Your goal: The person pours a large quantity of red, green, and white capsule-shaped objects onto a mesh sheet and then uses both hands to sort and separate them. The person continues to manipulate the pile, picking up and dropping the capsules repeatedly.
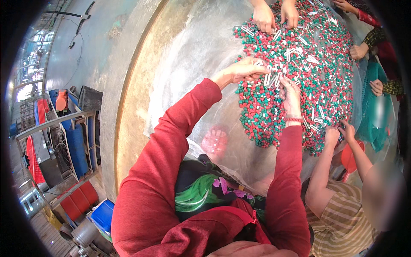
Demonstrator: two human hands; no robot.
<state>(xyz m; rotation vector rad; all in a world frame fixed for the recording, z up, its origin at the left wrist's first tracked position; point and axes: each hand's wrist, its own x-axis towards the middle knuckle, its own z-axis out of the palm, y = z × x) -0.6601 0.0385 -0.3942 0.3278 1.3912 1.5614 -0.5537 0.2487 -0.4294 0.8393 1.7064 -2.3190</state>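
**Both hands at the edge of the bead pile**

Red sleeves [171, 141] come up from the lower edge, reaching over a clear plastic sheet [188, 64] on the round table [128, 85]. The right hand [291, 96] lies flat on the heap of red, green and white pieces [308, 64], fingers spread loosely and pointing away, gripping nothing I can see. The left hand [242, 70] sits at the heap's near-left fringe, fingers curled with the tips pinched together beside a cluster of white clips [272, 79]; whether they hold one, I can't tell. To the right, a person in a striped shirt [342, 214] works the edge. Farther off, more hands [274, 15] pick at the far side.
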